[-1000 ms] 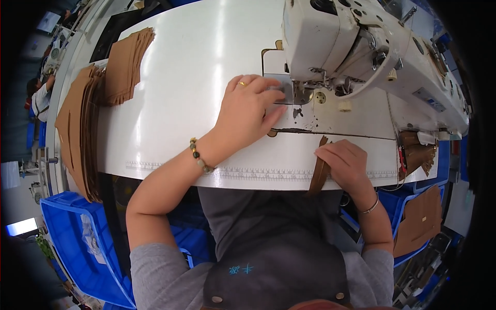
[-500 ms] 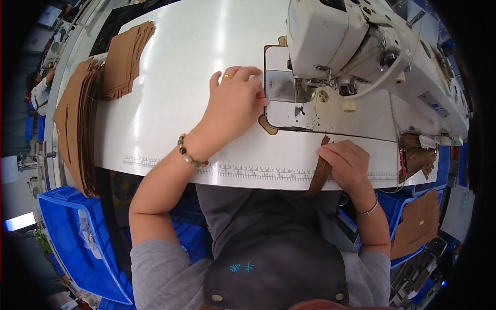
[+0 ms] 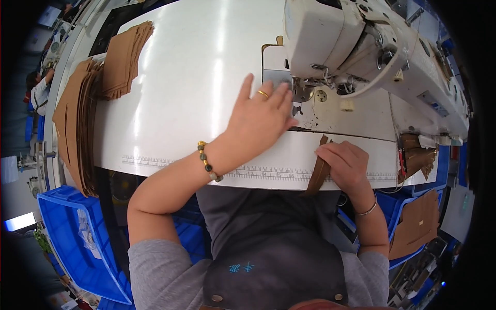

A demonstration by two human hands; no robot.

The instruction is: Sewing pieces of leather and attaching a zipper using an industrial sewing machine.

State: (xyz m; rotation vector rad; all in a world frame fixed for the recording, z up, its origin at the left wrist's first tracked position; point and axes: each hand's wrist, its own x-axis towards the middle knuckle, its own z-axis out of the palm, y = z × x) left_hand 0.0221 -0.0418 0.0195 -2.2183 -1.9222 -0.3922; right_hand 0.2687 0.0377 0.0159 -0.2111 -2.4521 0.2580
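Observation:
My left hand [image 3: 261,118] reaches over the edge of the sewing machine's bed, palm down with its fingers spread. Its fingertips are at the shiny metal plate [image 3: 276,76], just left of the presser foot area, and no item shows in it. Low on the right, my right hand [image 3: 345,161] pinches a narrow brown fabric strip [image 3: 319,174] near its upper end. The strip lies across the printed ruler and hangs over the table's front edge. The white sewing machine [image 3: 320,41] stands above both hands; its needle is hard to make out.
Stacked brown fabric pieces [image 3: 124,62] and a taller pile [image 3: 75,124] lie at the left. A bunch of brown strips [image 3: 415,157] rests at the right end of the white table [image 3: 175,103]. Blue bins [image 3: 77,237] stand below, the right one holding brown panels [image 3: 416,225].
My left hand has moved right, from the plate's left edge onto the machine bed, and its fingers have spread. My right hand and the strip have stayed nearly still.

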